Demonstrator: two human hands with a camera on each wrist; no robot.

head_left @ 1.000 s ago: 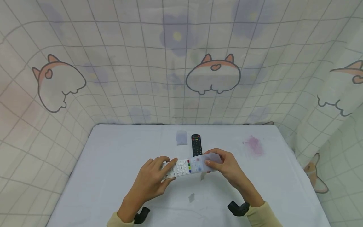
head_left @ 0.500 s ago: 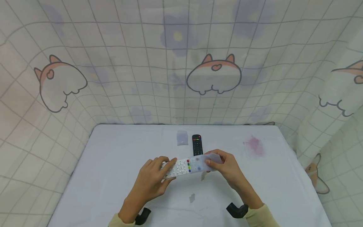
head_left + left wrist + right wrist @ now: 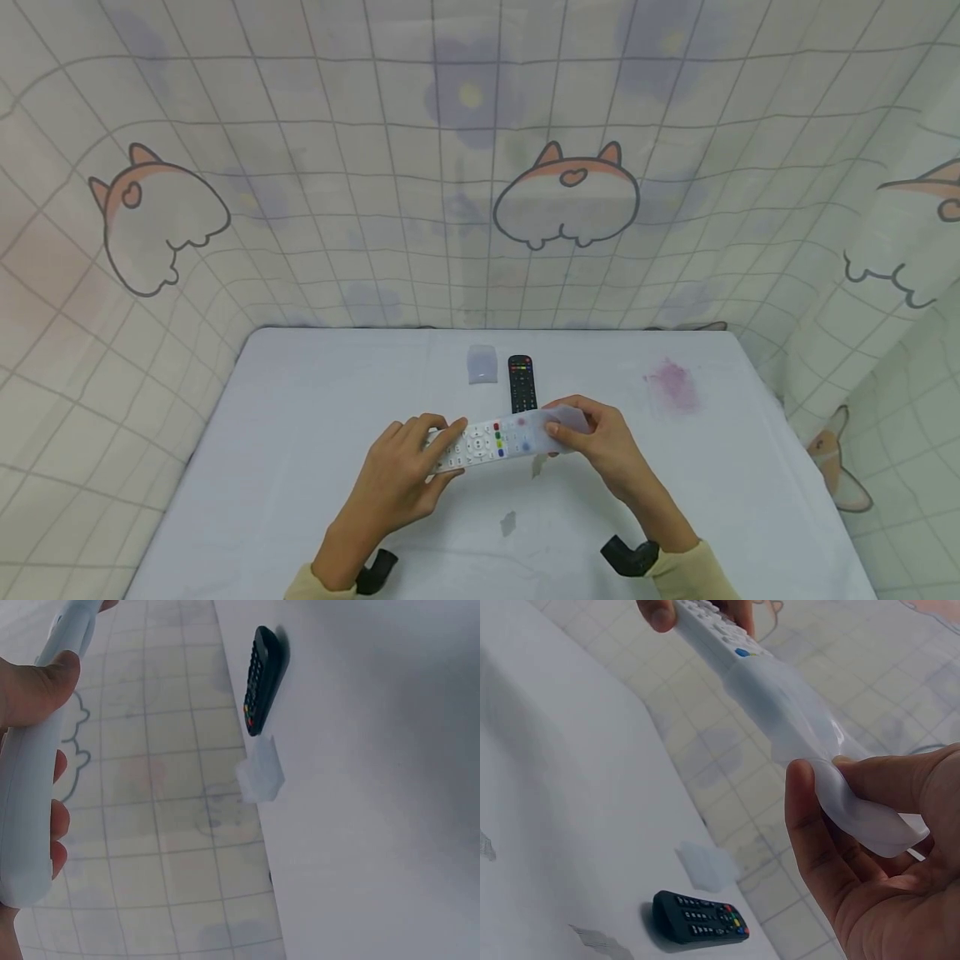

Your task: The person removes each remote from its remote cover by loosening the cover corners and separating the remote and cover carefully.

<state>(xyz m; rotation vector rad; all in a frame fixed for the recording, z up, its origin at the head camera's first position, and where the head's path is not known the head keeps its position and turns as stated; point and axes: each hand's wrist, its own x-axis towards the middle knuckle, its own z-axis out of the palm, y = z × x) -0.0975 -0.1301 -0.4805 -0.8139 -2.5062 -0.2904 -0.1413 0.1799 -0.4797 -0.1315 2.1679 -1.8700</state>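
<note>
A white remote control (image 3: 476, 444) is held tilted above the table, partly inside a translucent sleeve-like cover (image 3: 780, 705). My left hand (image 3: 408, 467) grips its left end, thumb on one edge and fingers on the other. On the right, my right hand (image 3: 600, 442) pinches the loose end of the cover between thumb and fingers. The cover reaches over the remote's right part, up to near the coloured buttons; the left buttons are bare. In the left wrist view, the remote's smooth back (image 3: 30, 802) shows beside the left thumb.
A black remote control (image 3: 521, 382) lies on the white table (image 3: 315, 400) behind the hands. Beside it lies a folded translucent piece (image 3: 482, 365). A pink stain (image 3: 673, 385) marks the cloth at the right. A patterned curtain (image 3: 375, 208) hangs behind.
</note>
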